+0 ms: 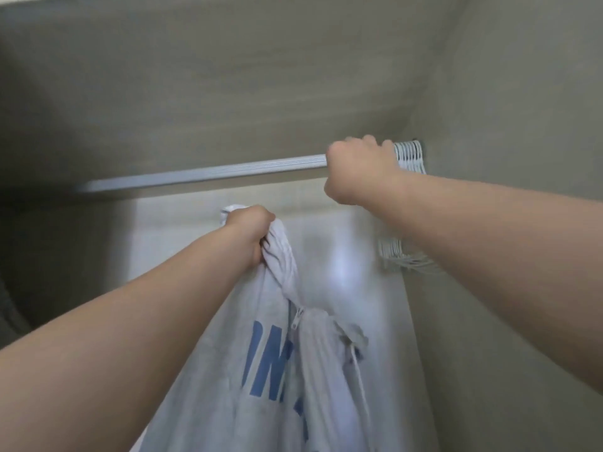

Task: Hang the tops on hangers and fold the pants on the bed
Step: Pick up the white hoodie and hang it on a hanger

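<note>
Hoodie (225, 360) is bunched tight in the left hand (253, 228), draped toward 6 o'clock. Right hand (359, 171) is curled at the rod (208, 172), 2 o'clock, by the hangers (409, 154); what's gripped can't be told. Packed that tight, several hangers could get dragged off together.

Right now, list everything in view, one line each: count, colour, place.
hoodie: one, light grey with blue lettering and a zip, hanging at centre bottom.
rail: one, silver, running across the middle.
hangers: a bunch too tight to count, white, at the rail's right end.
wardrobe walls: grey-green, above and at the right.
back panel: one, glossy white, behind the hoodie.
left hand: one, gripping the hoodie's bunched top, below the rail.
right hand: one, curled at the rail beside the hangers; what it grips is hidden.
</note>
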A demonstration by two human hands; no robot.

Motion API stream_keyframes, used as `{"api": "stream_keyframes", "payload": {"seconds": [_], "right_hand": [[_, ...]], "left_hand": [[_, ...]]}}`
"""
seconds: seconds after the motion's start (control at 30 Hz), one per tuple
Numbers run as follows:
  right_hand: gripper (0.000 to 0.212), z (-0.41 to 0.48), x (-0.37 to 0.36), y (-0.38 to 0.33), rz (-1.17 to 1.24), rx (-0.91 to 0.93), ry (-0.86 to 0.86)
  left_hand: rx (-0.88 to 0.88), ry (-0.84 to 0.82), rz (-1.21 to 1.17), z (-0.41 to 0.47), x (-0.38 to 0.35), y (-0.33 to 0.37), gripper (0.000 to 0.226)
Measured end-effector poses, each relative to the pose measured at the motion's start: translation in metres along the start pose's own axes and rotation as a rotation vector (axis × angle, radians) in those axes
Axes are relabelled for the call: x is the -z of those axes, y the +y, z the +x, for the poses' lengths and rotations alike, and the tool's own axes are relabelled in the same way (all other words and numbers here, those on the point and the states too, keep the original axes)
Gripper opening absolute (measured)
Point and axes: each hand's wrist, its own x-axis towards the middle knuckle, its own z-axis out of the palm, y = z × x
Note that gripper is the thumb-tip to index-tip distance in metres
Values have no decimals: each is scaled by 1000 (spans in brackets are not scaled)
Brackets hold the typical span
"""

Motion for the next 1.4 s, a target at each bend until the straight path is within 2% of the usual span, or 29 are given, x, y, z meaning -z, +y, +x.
{"api": "stream_keyframes", "payload": {"seconds": [0.1, 0.17, 0.23, 0.43, 0.63, 0.73, 0.83, 0.9, 1.0, 1.1, 1.2, 1.27, 1.33, 1.4], "right_hand": [[42, 1, 6, 25, -406, -52, -91], [45, 0, 8, 40, -519, -89, -123], [39, 0, 9, 50, -553, -80, -122], [33, 1, 5, 67, -476, -97, -188], [33, 8, -5, 79, -325, -125, -83], [27, 9, -7, 82, -266, -105, -47], [10, 11, -4, 81, -201, -100, 37], [5, 12, -2, 78, -118, -111, 67], [5, 6, -7, 64, 146, -173, 82], [23, -3, -20, 50, 463, -291, 30], [14, -24, -34, 29, 838, -389, 58], [20, -45, -48, 13, 1107, -461, 101], [20, -66, -65, -3, 1325, -550, 45], [19, -80, -79, -16, 1445, -612, -87]], "left_hand": [[5, -37, -5, 6, 0, -12, 21], [5, -24, -2, 7, 5, -15, 15], [-25, 0, 13, 12, 11, -14, 14], [-56, 50, -7, 13, 28, -13, 7], [-40, 86, 12, 9, 39, -10, 9], [-42, 103, 22, 7, 42, -10, 20], [-36, 101, 24, 4, 43, -13, 3], [-55, 131, 21, 5, 45, -17, 7], [-58, 151, 11, 2, 48, -22, 10], [-48, 163, 13, 3, 53, -25, 15], [-49, 184, 14, -2, 59, -26, 15], [-45, 186, 2, -4, 64, -29, 30], [-27, 190, 6, -8, 68, -33, 37], [13, 190, 10, -14, 71, -36, 27]]}}
